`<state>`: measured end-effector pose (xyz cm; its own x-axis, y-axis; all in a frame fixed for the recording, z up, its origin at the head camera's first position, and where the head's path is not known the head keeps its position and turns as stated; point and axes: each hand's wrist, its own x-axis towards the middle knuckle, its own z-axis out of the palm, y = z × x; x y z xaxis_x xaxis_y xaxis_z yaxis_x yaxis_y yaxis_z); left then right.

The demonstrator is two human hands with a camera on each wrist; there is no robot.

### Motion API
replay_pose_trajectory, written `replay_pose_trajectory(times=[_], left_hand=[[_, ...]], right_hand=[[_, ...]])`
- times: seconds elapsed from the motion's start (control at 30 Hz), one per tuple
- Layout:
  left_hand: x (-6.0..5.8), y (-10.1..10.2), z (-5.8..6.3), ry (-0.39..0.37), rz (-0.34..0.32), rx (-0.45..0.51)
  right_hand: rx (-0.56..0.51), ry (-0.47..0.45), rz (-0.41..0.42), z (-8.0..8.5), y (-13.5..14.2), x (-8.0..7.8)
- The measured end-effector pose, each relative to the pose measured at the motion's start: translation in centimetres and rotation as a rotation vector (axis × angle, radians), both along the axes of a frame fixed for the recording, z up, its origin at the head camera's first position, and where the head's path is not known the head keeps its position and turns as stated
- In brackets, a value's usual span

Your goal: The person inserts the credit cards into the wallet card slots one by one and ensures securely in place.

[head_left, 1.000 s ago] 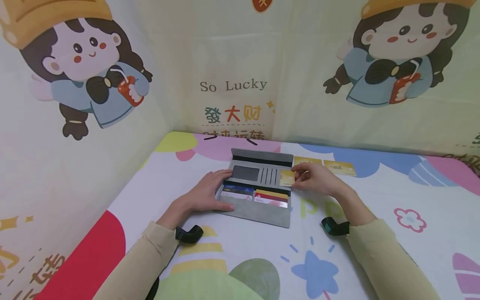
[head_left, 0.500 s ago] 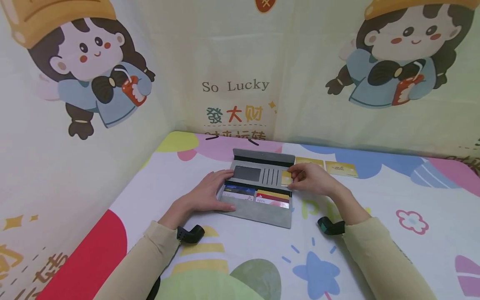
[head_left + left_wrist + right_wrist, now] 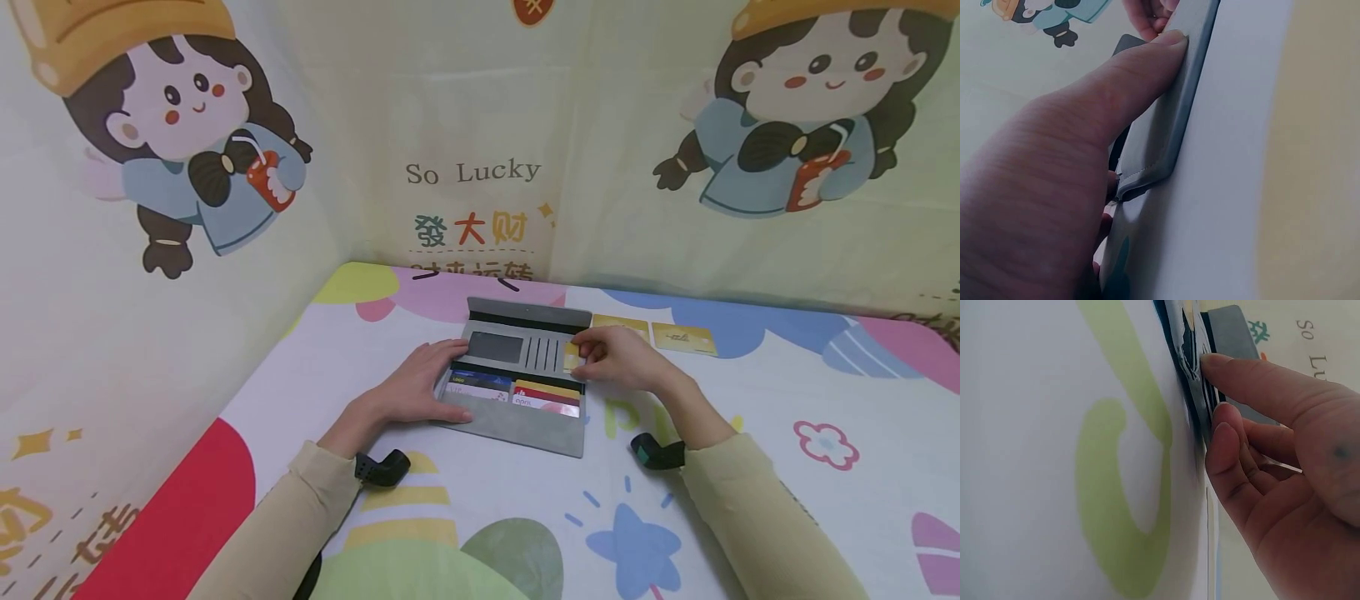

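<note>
A grey wallet [image 3: 517,429] lies spread on the table in the head view. My left hand [image 3: 412,383] rests along its left side, the thumb pressing the near flap and the fingers at the upper left edge. My right hand [image 3: 618,358] pinches the right edge of a gold card [image 3: 572,357], whose left part sits in the upper right slots of the wallet. Fingers partly cover this card. Blue and white cards [image 3: 480,383] and red, yellow and white cards [image 3: 546,397] show in the lower pockets. In the right wrist view, the fingertips [image 3: 1213,361] are right at the wallet's side edge.
Two more gold cards lie on the table just beyond the right hand: one [image 3: 617,322] partly behind it, the other [image 3: 684,337] farther right. Printed cloth covers the table [image 3: 720,517], and a printed curtain [image 3: 600,150] hangs behind it.
The right hand has slid the gold card leftward, so less of it shows at the wallet's right edge. The left hand stays at the wallet's left side.
</note>
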<state>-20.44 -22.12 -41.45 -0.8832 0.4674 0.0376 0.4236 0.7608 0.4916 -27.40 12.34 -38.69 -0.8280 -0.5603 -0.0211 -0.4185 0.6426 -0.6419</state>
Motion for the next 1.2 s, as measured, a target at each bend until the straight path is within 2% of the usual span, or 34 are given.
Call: replay_pose_trajectory(times=[0.8,1.2], left_hand=[[0.0,0.0,0.0,0.005,0.002,0.001],[0.0,0.0,-0.1,-0.001,0.003,-0.004]], right_hand=[[-0.006,0.017,0.01,0.0,-0.4,0.1],[-0.019,-0.027,-0.002,0.5,0.5,0.5]])
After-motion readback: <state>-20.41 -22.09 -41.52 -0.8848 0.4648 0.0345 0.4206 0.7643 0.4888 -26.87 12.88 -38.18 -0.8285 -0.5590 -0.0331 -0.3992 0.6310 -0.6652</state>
